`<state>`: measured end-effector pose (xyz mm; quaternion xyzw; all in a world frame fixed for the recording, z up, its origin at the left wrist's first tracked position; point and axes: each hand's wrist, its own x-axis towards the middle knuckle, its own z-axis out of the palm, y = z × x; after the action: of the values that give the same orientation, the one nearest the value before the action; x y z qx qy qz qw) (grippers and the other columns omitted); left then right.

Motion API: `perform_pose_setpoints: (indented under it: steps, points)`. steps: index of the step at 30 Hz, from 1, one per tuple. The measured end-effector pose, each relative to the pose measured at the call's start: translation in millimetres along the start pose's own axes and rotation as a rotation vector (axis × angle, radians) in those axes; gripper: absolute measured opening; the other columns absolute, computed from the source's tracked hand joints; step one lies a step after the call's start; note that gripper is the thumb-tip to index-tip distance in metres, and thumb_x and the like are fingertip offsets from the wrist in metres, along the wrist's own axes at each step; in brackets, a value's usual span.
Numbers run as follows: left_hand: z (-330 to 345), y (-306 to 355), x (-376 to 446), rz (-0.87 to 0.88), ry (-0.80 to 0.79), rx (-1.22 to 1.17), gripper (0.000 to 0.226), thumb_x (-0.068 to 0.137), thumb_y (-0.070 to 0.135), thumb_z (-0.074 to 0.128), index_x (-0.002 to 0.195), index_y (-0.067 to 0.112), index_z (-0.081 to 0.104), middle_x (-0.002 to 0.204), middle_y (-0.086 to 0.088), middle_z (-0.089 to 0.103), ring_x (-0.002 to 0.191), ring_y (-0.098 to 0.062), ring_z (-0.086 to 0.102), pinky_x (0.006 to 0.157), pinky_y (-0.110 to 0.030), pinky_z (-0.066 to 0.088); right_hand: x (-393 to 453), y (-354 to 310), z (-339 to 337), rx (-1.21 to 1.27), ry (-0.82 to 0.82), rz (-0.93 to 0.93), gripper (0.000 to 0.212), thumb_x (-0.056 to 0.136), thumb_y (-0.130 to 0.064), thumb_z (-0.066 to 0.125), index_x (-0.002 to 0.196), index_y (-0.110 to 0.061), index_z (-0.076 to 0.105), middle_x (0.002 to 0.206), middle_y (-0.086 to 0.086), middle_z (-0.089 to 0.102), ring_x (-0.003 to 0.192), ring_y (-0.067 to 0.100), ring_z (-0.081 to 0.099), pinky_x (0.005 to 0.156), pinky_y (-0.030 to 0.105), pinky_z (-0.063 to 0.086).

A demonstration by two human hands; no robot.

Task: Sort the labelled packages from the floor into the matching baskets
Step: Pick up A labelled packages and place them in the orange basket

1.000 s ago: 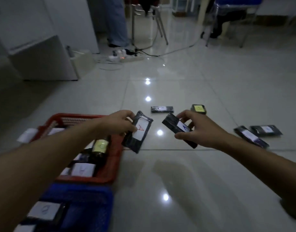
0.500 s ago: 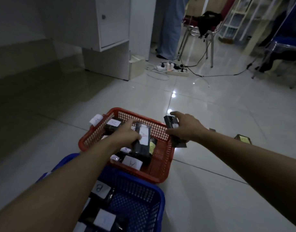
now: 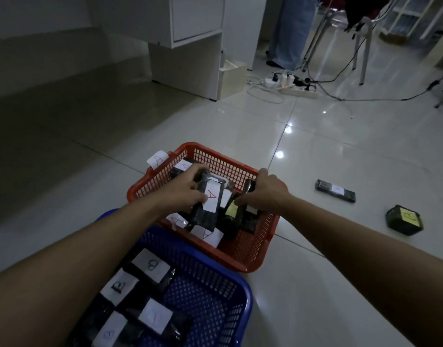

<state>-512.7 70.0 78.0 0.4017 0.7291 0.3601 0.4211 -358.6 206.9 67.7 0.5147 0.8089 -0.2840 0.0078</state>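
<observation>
A red basket point(image 3: 243, 256) tagged "A" holds several black packages with white "A" labels. My left hand point(image 3: 184, 192) grips a black package with a red "A" label point(image 3: 208, 206) over the middle of that basket. My right hand point(image 3: 266, 191) holds a second black package point(image 3: 249, 215) down inside the basket's right side; its label is mostly hidden. Nearer me stands a blue basket point(image 3: 230, 291) containing several black packages labelled "B". Two more packages lie on the floor at the right: a long flat one point(image 3: 335, 194) and a small one with a yellow label point(image 3: 404, 220).
A white cabinet point(image 3: 190, 46) stands at the back. A power strip with tangled cables point(image 3: 294, 85) lies on the tiles behind the baskets. A person's legs point(image 3: 288, 33) and a chair point(image 3: 353, 31) are at the far back right. Glossy tiled floor spreads to the left and right.
Both hands carried their packages from above the floor to the red basket and lowered them into it. My view swung left and down toward the baskets.
</observation>
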Motion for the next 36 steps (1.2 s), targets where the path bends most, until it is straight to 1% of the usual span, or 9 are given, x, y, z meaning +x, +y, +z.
perform_pose_setpoints:
  steps: [5,10,13,16,19,21,26,31,36]
  points:
    - [-3.9,-17.0,0.1,-0.075,0.005,-0.017,0.065,0.093,0.001,0.057,0.144,0.031,0.031,0.112,-0.007,0.057,0.09,-0.019,0.064,0.057,-0.025,0.057,-13.1,12.2,27.6,-0.007,-0.076,-0.077,0.075,0.077,-0.034,0.081,0.131,-0.011,0.035,0.107,0.002,0.051,0.082,0.012,0.052,0.05,0.018,0.036]
    - [-3.4,-27.5,2.8,-0.092,0.022,0.015,0.066,0.092,0.003,0.058,0.145,0.03,0.03,0.11,-0.009,0.059,0.088,-0.019,0.066,0.056,-0.023,0.054,-14.6,13.9,34.3,-0.059,-0.109,-0.052,0.065,0.083,-0.03,0.075,0.13,-0.008,0.036,0.096,0.002,0.049,0.067,0.008,0.047,0.046,0.018,0.036]
    - [0.2,-27.5,5.1,-0.091,0.006,0.025,0.067,0.092,0.003,0.06,0.144,0.032,0.03,0.104,-0.009,0.06,0.087,-0.021,0.067,0.059,-0.025,0.054,-16.5,9.5,31.0,-0.293,-0.113,-0.14,0.044,0.088,-0.028,0.07,0.121,-0.007,0.051,0.089,0.001,0.051,0.07,0.011,0.054,0.052,0.02,0.045]
    - [3.9,-27.2,7.1,-0.077,0.002,0.042,0.065,0.09,0.003,0.061,0.141,0.032,0.033,0.101,-0.008,0.062,0.088,-0.02,0.067,0.061,-0.027,0.054,-17.5,6.1,27.8,-0.603,-0.085,-0.215,0.034,0.091,-0.029,0.064,0.115,-0.007,0.058,0.094,0.005,0.059,0.085,0.02,0.061,0.074,0.03,0.055]
    - [6.8,-28.4,7.2,-0.07,-0.004,0.054,0.057,0.09,0.003,0.062,0.132,0.031,0.035,0.101,-0.007,0.065,0.085,-0.018,0.069,0.058,-0.023,0.054,-14.9,9.4,26.5,-0.794,-0.112,-0.25,0.042,0.088,-0.035,0.065,0.122,-0.013,0.054,0.111,0.008,0.059,0.107,0.026,0.052,0.094,0.042,0.041]
    - [8.0,-29.1,7.2,-0.072,-0.011,0.034,0.055,0.09,0.002,0.062,0.127,0.031,0.034,0.104,-0.009,0.066,0.085,-0.019,0.07,0.056,-0.022,0.055,-11.4,14.4,27.7,-0.861,-0.142,-0.25,0.048,0.085,-0.039,0.068,0.126,-0.017,0.055,0.119,0.007,0.058,0.114,0.027,0.049,0.099,0.044,0.034]
    - [10.5,-28.8,8.1,-0.076,-0.01,-0.016,0.054,0.09,-0.001,0.061,0.129,0.026,0.034,0.104,-0.01,0.065,0.086,-0.02,0.069,0.057,-0.024,0.057,-1.2,23.7,36.8,-0.932,-0.219,-0.229,0.056,0.081,-0.055,0.067,0.125,-0.022,0.058,0.121,0.003,0.059,0.117,0.027,0.047,0.104,0.047,0.028]
    - [12.8,-27.9,11.8,-0.063,-0.017,-0.025,0.057,0.09,-0.001,0.062,0.131,0.026,0.034,0.104,-0.008,0.065,0.089,-0.02,0.069,0.066,-0.031,0.06,11.3,22.4,31.4,-0.747,-0.337,-0.131,0.07,0.074,-0.065,0.068,0.129,-0.025,0.053,0.126,0.004,0.056,0.126,0.03,0.04,0.104,0.05,0.022]
    - [11.6,-31.1,14.9,-0.059,-0.007,-0.03,0.059,0.089,0.0,0.063,0.134,0.026,0.034,0.106,-0.01,0.066,0.091,-0.023,0.07,0.068,-0.033,0.059,11.2,21.6,36.7,-0.71,-0.3,-0.155,0.073,0.071,-0.074,0.065,0.12,-0.02,0.057,0.116,0.004,0.063,0.118,0.03,0.05,0.106,0.051,0.02]
